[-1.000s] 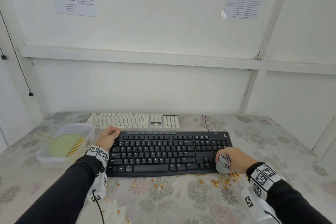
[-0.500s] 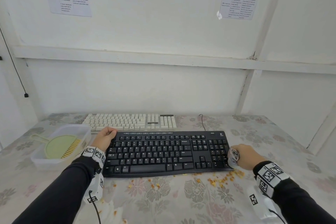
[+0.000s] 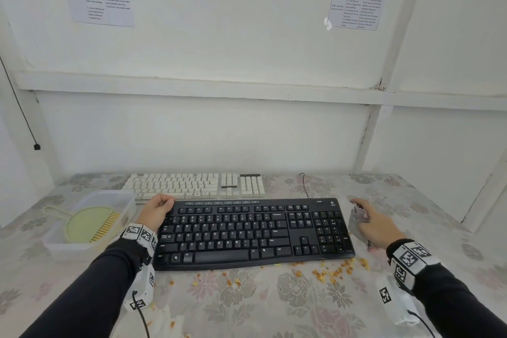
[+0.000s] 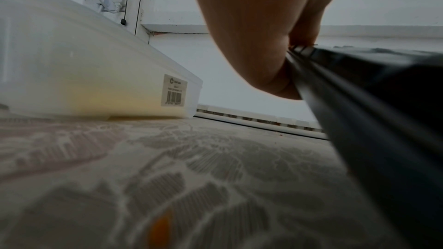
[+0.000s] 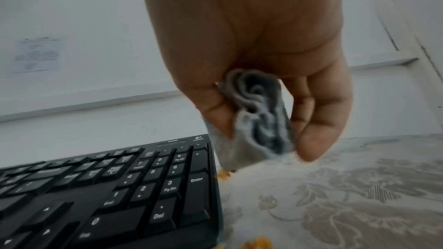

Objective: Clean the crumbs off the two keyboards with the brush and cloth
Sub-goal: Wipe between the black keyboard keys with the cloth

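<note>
While the left hand (image 3: 157,210) grips the black keyboard (image 3: 252,233) and the right hand (image 3: 377,225) clutches the cloth (image 3: 356,221), crumbs (image 3: 333,273) litter the table; white keyboard (image 3: 197,185) looks untouched.

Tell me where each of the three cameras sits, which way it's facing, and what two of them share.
Head: worn high, looking forward and down at the table; both sleeves and hands show.
Left wrist: low by the table, facing the wall along the left hand, which grips the black keyboard; tub on its left.
Right wrist: looks along the right hand pinching the cloth.
Shared: both wrist views show the black keyboard; crumbs appear in head and right wrist.
</note>
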`<state>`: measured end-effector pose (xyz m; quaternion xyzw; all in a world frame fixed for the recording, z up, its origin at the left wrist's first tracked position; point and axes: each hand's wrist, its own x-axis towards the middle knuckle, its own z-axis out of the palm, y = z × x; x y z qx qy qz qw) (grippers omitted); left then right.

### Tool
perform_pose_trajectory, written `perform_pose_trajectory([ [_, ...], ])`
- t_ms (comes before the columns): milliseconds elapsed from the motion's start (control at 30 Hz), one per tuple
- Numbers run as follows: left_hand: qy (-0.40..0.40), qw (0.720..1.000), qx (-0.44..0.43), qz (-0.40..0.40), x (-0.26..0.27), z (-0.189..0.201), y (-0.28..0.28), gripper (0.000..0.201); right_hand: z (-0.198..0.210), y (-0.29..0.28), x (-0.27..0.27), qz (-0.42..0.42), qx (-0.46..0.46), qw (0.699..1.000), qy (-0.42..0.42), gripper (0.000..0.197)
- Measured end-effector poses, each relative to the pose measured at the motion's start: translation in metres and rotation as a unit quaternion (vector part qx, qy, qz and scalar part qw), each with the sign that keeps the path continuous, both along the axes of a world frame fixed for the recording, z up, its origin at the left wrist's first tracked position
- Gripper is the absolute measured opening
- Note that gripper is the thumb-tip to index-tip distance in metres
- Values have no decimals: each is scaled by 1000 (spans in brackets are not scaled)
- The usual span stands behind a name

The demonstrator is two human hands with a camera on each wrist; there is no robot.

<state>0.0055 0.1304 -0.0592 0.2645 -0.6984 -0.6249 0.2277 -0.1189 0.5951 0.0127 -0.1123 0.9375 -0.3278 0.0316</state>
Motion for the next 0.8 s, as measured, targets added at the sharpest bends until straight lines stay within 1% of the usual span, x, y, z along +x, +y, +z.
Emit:
perform_pose_trajectory([
  [67, -3, 1000, 1, 0, 0, -1, -1, 18, -5, -4, -2, 0, -11, 1000, 22, 40],
  [100, -3, 1000, 1, 0, 1, -1, -1, 18, -8, -5, -2, 2, -3, 1000, 30, 34],
  [167, 0, 1000, 1, -2, 2, 1, 2, 19, -12, -3, -1, 4, 13, 1000, 18, 21],
  [200, 2, 1000, 1, -2, 2, 2, 3, 19, -14, -1, -1, 9, 32, 999, 1, 16],
  [267, 2, 1000, 2, 0, 2, 4, 5, 19, -16, 3, 0, 10, 111, 993, -29, 11],
  [300, 1, 1000, 3, 1, 3, 5, 5, 20, -17, 4, -1, 0, 130, 991, -29, 12],
  [400, -3, 1000, 7, 4, 2, 5, 6, 20, -17, 6, -4, -19, 56, 998, 8, 17],
  [433, -4, 1000, 10, 6, 2, 5, 6, 21, -16, 5, -6, -28, 35, 999, 29, 26],
  [500, -7, 1000, 13, 10, 1, 4, 5, 21, -13, -2, -8, -24, 25, 997, 67, 43],
  [533, -9, 1000, 13, 10, 1, 4, 5, 21, -11, -6, -9, -24, 13, 996, 83, 44],
  [633, -6, 1000, 14, 9, 2, 6, 6, 22, -13, -15, -12, -15, -18, 996, 84, 40],
  [733, -4, 1000, 12, 10, 2, 6, 7, 22, -19, -11, -13, -16, 9, 999, 38, 37],
  [800, -4, 1000, 14, 12, 2, 5, 7, 22, -21, -6, -11, -13, 50, 999, 6, 28],
])
